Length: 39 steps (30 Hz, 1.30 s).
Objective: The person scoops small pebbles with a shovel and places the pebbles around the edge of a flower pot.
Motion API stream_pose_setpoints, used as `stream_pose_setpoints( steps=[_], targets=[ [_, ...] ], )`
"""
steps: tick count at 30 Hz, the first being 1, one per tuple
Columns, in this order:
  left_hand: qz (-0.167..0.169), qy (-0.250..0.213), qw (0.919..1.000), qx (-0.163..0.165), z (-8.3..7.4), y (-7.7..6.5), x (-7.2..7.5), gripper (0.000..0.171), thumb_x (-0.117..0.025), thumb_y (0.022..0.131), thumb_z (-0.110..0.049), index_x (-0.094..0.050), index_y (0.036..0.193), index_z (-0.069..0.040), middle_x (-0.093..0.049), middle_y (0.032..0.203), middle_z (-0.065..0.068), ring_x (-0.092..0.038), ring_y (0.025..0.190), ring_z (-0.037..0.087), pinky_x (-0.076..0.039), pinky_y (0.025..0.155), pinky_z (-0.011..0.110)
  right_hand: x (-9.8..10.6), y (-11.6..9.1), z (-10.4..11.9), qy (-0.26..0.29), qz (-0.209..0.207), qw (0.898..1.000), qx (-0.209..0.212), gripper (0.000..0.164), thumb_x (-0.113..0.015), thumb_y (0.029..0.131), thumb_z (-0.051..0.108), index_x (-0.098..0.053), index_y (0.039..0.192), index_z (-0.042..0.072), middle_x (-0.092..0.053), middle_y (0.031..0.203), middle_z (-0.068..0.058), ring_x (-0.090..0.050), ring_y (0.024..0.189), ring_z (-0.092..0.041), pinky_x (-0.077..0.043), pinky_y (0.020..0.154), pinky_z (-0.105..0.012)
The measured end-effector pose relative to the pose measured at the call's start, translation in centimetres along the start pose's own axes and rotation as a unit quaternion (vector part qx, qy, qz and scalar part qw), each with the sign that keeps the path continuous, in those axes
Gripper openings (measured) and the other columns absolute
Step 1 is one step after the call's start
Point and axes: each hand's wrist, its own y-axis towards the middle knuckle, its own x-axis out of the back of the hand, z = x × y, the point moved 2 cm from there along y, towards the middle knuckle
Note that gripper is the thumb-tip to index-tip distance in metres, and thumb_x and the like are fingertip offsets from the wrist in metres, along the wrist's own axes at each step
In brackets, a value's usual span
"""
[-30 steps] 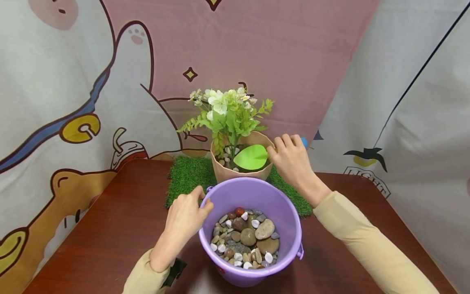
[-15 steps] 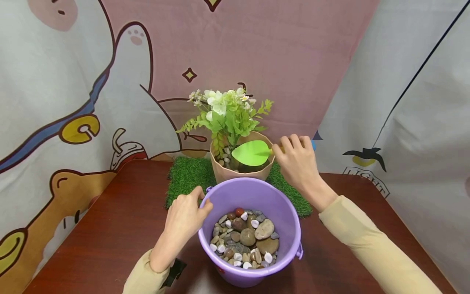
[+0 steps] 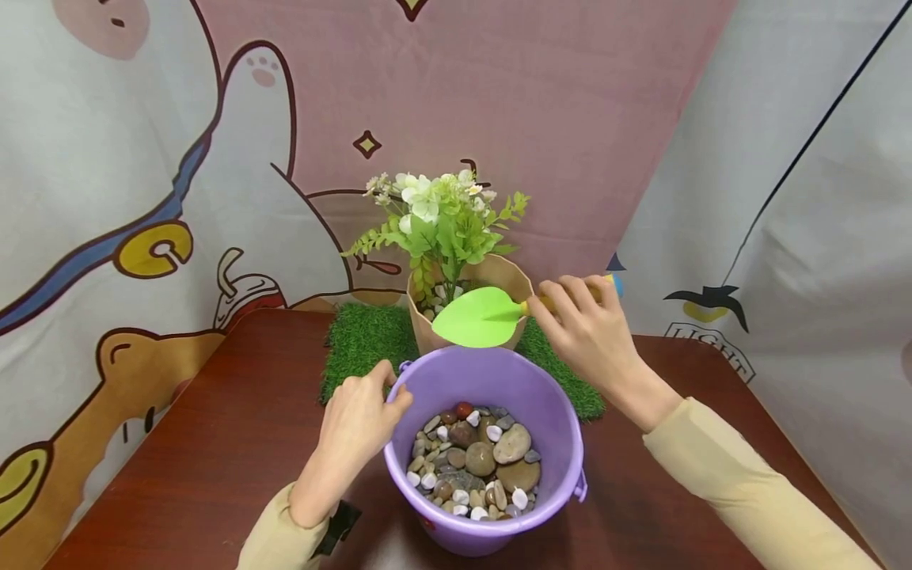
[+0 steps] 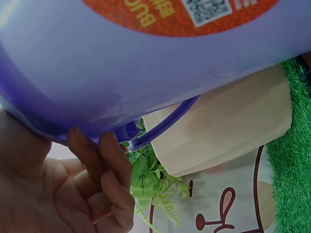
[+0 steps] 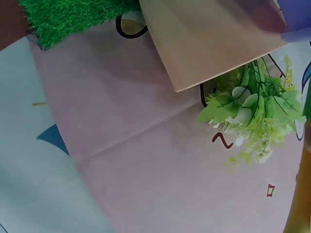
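My right hand (image 3: 591,332) grips the yellow handle of a toy trowel with a blue end. Its leaf-shaped green blade (image 3: 479,318) hangs between the pot and the bucket, near the bucket's far rim, with nothing seen on it. My left hand (image 3: 359,419) holds the left rim of a purple bucket (image 3: 499,376). In the left wrist view, fingers (image 4: 116,160) curl at the bucket rim beside its handle. Several brown, grey and white pebbles (image 3: 480,459) cover the bucket's bottom. Behind it stands a beige flowerpot (image 3: 432,339) with white flowers (image 3: 427,202), green leaves and some pebbles.
An artificial grass mat (image 3: 366,340) lies under the pot on the dark red wooden table (image 3: 249,412). A printed cloth (image 3: 570,111) with cartoon figures hangs behind and at both sides.
My right hand has drawn the trowel up out of the pot, then nearer, so the blade moved from inside the pot toward the bucket's far rim. My left hand stays on the bucket.
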Motion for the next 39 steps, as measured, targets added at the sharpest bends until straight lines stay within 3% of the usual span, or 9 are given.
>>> stream_pose_setpoints(
  steps=[8, 11, 18, 35, 39],
  targets=[
    [-0.002, 0.001, 1.0, -0.002, 0.0, 0.0, 0.0, 0.01, -0.061, 0.08, -0.019, -0.056, 0.079, -0.011, -0.046, 0.05, 0.003, -0.043, 0.047, 0.018, -0.03, 0.043, 0.028, 1.0, -0.2, 1.1, 0.027, 0.017, 0.992, 0.124, 0.015, -0.046, 0.093, 0.002, -0.061, 0.095, 0.005, -0.063, 0.096, -0.011, -0.058, 0.086, -0.027, -0.043, 0.078, -0.041],
    [-0.003, 0.002, 1.0, -0.003, 0.0, 0.0, 0.0, 0.01, -0.061, 0.081, -0.019, -0.056, 0.079, -0.011, -0.046, 0.05, 0.003, -0.043, 0.047, 0.018, -0.03, 0.043, 0.028, 1.2, -0.4, 1.7, 0.035, 0.036, 0.984, 0.171, 0.018, -0.042, 0.094, 0.003, -0.06, 0.096, 0.006, -0.063, 0.098, -0.01, -0.059, 0.088, -0.025, -0.045, 0.079, -0.038],
    [-0.002, 0.001, 1.0, -0.003, 0.0, 0.0, -0.1, 0.01, -0.061, 0.08, -0.018, -0.056, 0.078, -0.01, -0.044, 0.05, 0.002, -0.042, 0.046, 0.017, -0.029, 0.043, 0.027, 1.5, -0.7, 2.9, -0.005, 0.091, 0.96, 0.264, 0.024, -0.035, 0.094, 0.002, -0.057, 0.102, 0.008, -0.062, 0.101, -0.009, -0.058, 0.093, -0.022, -0.044, 0.081, -0.033],
    [0.0, 0.003, 1.0, -0.002, 0.0, 0.1, 0.0, 0.011, -0.061, 0.081, -0.019, -0.055, 0.079, -0.011, -0.046, 0.05, 0.003, -0.043, 0.047, 0.018, -0.03, 0.043, 0.028, 1.2, -0.7, 4.2, -0.024, 0.105, 0.928, 0.355, 0.033, -0.027, 0.096, 0.003, -0.059, 0.102, 0.01, -0.063, 0.102, -0.007, -0.055, 0.098, -0.019, -0.042, 0.09, -0.031],
    [0.003, 0.003, 1.0, 0.0, 0.0, 0.1, 0.0, 0.011, -0.061, 0.081, -0.019, -0.055, 0.079, -0.011, -0.045, 0.05, 0.003, -0.043, 0.047, 0.018, -0.03, 0.043, 0.028, 0.7, -0.5, 4.6, -0.01, 0.111, 0.926, 0.36, 0.031, -0.029, 0.095, 0.004, -0.059, 0.099, 0.011, -0.064, 0.101, -0.005, -0.055, 0.098, -0.019, -0.041, 0.093, -0.031]
  ],
)
